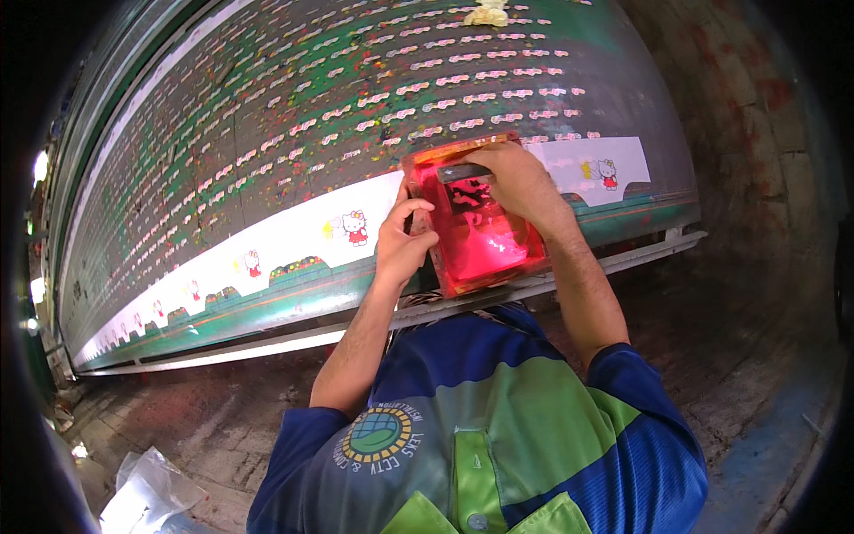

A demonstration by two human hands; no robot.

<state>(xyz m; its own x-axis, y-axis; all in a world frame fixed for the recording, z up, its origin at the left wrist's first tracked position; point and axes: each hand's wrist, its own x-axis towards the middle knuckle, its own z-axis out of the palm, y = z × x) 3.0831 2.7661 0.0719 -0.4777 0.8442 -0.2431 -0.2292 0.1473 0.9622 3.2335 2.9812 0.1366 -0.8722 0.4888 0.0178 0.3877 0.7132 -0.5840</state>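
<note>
A screen printing frame (495, 279) lies on the long printing table (294, 142), across a white strip of pieces (298, 233) printed with a small cartoon figure in red. Glossy red-pink ink (489, 245) covers most of its mesh, with darker patches near the far end. My left hand (406, 240) grips the frame's left side, thumb and fingers bent around the edge. Inside the far end, my right hand (519, 178) is closed on a dark-edged squeegee (463, 173) that stands across the ink. The part of the squeegee under the fingers is hidden.
Rows of small pale printed marks and colored specks cover the tabletop. A metal rail (627, 256) runs along the near edge, close to my body. A crumpled yellowish wad (487, 12) sits at the far side. Clear plastic (147, 494) lies on the floor at lower left.
</note>
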